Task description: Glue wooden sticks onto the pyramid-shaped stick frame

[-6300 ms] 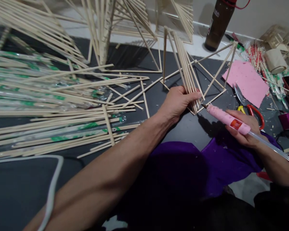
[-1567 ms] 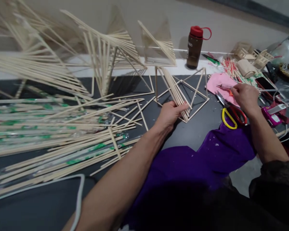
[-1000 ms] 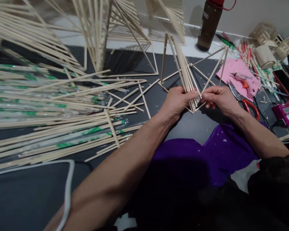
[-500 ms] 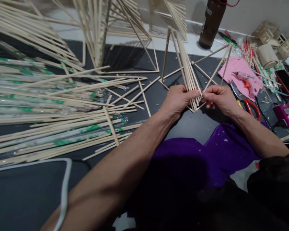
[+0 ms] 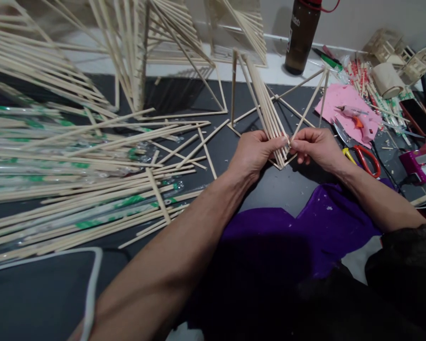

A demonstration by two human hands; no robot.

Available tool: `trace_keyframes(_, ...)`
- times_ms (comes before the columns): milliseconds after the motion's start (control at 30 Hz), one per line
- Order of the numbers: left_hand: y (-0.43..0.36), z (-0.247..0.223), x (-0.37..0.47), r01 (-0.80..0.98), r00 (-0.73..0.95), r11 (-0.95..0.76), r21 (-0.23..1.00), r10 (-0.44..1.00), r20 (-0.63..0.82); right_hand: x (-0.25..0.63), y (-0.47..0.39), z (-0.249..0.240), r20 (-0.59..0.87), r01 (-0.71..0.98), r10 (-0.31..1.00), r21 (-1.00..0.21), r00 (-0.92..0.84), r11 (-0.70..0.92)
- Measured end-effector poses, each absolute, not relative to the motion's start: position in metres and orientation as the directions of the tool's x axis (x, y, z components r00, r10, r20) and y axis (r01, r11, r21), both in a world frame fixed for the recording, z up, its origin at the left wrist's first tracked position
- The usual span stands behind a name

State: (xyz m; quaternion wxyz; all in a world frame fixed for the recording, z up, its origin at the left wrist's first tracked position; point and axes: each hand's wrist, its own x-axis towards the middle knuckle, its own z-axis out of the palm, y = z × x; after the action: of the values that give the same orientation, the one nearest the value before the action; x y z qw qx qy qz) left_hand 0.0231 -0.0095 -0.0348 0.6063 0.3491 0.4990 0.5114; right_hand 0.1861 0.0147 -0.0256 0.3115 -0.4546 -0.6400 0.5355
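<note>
A frame of thin wooden sticks (image 5: 266,111) stands on the dark table, with a slanted row of sticks fanning down toward me. My left hand (image 5: 253,151) is closed on the lower end of that row, its thumb lying across the sticks. Close beside it, my right hand (image 5: 314,147) pinches the frame at the row's right edge, thumb and forefinger together near my left thumb tip. Beneath both hands, the frame's near corner rests at the tabletop. Whether a separate stick is between my right fingertips is too small to tell.
Loose and plastic-wrapped sticks (image 5: 92,175) cover the left side. Other stick frames (image 5: 184,113) stand behind, near a brown bottle (image 5: 301,40). To the right are a glue gun (image 5: 353,113) on pink paper (image 5: 332,102), red-handled scissors (image 5: 367,161) and a phone (image 5: 417,116).
The view has shifted slightly, so most things appear a little further left and lower. Both hands keep their hold on the stick frame.
</note>
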Motion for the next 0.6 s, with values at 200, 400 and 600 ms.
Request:
trace_keyframes(200,-0.0094,-0.0351,0.0236,-0.278,-0.016,0.244,0.929,0.966,-0.258,0.1844,0.015,-0.0265,-0.083,0.236,0.915,-0.972,-0.396,0.014)
trace_keyframes(400,-0.0078,-0.0367,0.0235,-0.249,-0.02,0.234,0.94,0.969,-0.247,0.183,0.0153,-0.028,-0.053,0.26,0.917,-0.964,-0.394,0.056)
trace_keyframes(600,-0.0076,-0.0352,0.0235,-0.242,-0.005,0.237,0.941,0.969,-0.246,0.1828,0.0152,-0.0287,-0.036,0.286,0.922,-0.955,-0.384,0.081)
